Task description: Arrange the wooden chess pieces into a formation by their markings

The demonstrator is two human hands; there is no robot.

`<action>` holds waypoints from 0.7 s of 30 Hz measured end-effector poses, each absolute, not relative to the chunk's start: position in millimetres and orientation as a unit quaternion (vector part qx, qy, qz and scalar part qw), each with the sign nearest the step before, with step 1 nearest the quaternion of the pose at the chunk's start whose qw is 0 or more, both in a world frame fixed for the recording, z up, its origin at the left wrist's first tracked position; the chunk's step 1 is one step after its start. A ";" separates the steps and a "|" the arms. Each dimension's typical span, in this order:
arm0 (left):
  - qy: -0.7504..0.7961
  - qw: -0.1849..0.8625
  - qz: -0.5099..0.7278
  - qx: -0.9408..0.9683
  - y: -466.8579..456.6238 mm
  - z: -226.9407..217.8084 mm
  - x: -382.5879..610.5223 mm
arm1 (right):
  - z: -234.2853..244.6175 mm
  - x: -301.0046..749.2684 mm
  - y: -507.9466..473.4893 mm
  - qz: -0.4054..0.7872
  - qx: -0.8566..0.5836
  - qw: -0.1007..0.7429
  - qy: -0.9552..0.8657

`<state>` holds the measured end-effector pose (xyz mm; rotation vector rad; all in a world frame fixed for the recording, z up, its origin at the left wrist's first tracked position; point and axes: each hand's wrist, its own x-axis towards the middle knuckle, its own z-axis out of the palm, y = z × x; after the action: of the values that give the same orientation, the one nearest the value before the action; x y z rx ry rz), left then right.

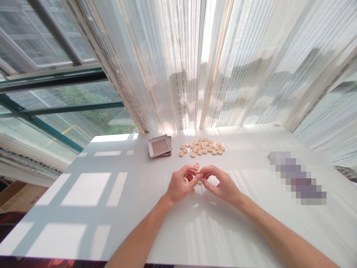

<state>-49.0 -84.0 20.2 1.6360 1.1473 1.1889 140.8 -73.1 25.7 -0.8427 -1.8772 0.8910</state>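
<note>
My left hand (180,183) and my right hand (221,183) meet over the middle of the table. Between their fingertips is a round wooden xiangqi piece (199,172) with a red mark, and both hands pinch it. Just beyond the fingers lies another piece (197,164) with a red character. A few more marked pieces are beneath and beside my hands, among them one near my left palm (184,179) and one below it (192,191); my fingers partly hide them.
Farther back on the white table (134,230) several plain-side-up wooden discs (205,150) lie in a loose cluster. Left of them stands a shallow open box (160,145) on a brown one. A blurred-out object (298,178) is at the right. Striped curtains (178,67) hang behind.
</note>
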 end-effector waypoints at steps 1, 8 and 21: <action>0.454 0.398 0.469 0.645 -84.2 20.3 -49.2 | 24.2 140.9 -72.9 0.349 -0.336 0.432 -0.761; 0.459 0.401 0.466 0.641 -85.6 23.4 -49.0 | 20.9 141.7 -72.4 0.322 -0.335 0.420 -0.779; 0.423 0.406 0.450 0.673 -85.9 25.2 -49.9 | 26.2 141.8 -71.7 0.368 -0.355 0.442 -0.736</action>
<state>-49.9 -85.9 25.2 1.6982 1.0682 1.1362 141.8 -71.7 26.2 -0.8815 -1.8270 0.9139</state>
